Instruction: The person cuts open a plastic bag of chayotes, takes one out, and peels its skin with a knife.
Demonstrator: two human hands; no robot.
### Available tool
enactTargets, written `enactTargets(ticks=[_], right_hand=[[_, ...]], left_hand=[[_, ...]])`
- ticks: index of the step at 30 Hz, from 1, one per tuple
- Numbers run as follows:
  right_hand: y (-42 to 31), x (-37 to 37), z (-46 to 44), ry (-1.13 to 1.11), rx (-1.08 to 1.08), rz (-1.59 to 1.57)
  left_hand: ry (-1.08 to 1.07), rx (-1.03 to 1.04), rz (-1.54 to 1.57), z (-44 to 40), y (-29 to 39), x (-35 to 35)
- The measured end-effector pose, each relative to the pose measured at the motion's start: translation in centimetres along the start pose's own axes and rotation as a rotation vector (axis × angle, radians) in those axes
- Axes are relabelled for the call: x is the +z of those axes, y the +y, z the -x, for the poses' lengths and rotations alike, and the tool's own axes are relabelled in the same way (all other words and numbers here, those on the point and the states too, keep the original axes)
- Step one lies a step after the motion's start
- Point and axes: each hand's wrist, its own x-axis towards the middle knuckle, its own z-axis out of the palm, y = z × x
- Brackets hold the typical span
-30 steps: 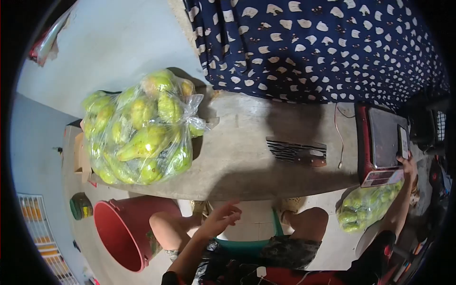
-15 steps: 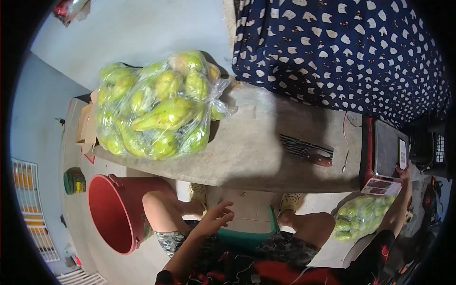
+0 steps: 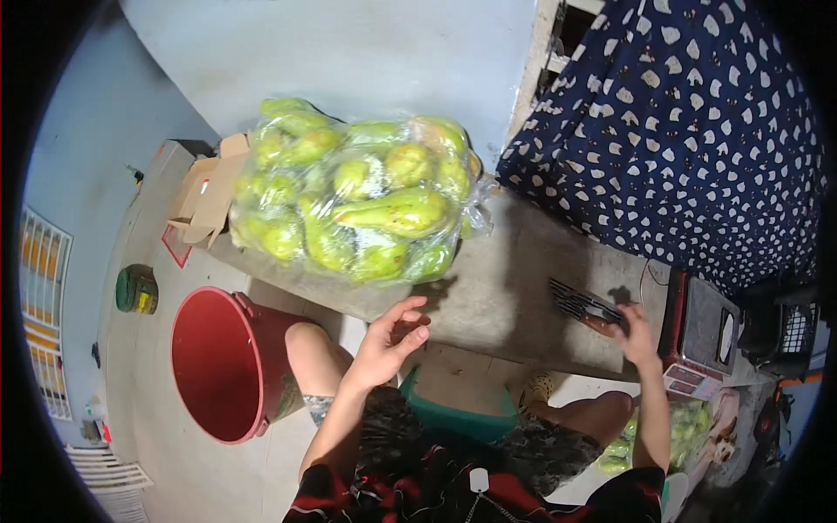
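Note:
My left hand point(image 3: 392, 344) hovers in front of the ledge, empty, with its fingers loosely bent and apart. Over the right part of the ledge, my right hand point(image 3: 638, 336) reaches to the handle end of a knife point(image 3: 597, 325), fingers spread. The knife has a brown handle and a dark striped blade and lies on the concrete ledge point(image 3: 488, 305); a firm grip on it cannot be made out. Beyond my left hand rests a large knotted clear plastic bag of green pear-shaped fruits point(image 3: 392, 213).
A red tub point(image 3: 275, 349) stands at the left by my leg, and an open cardboard box point(image 3: 209, 196) sits behind the bag. At right are a scale point(image 3: 702, 322) with a phone point(image 3: 726, 337) on it, a black crate point(image 3: 780, 327) and another fruit bag point(image 3: 689, 427) below. A patterned curtain point(image 3: 671, 131) hangs behind.
My right hand has left the phone on the scale and moved left to the knife. My left hand has risen towards the ledge. The view has shifted and tilted.

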Motion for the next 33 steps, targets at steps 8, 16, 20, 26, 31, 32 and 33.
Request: enactTargets(ticks=[8,16,20,26,31,32,33], right_hand=[[-2.5,7.2,-0.3,-0.06,0.029,0.169],[-1.3,9.1,-0.5,0.02,0.115,0.203],[0.2,10.5,-0.6,0.121,0.12,0.096],[4.5,13.5,-1.2,0.071,0.228,-0.03],[0.2,10.1,-1.4,0.052,0.129,0.14],[-0.2,9.7,-1.5,0.052,0.148,0.139],[-0.7,9.7,-1.4,0.019,0.177,0.133]], left_hand=[[0.109,0.046,0.104,5.9,-3.2,-4.8],[0.208,0.103,0.128,5.6,-3.0,-6.3],[0.214,0.166,0.166,4.6,-1.6,-4.2],[0.443,0.877,-0.203,4.1,13.6,0.2],[0.002,1.386,-0.757,4.8,22.7,-6.3],[-0.065,1.381,-0.761,4.0,22.9,-6.0],[-0.118,1.362,-0.764,3.2,22.9,-5.7]])
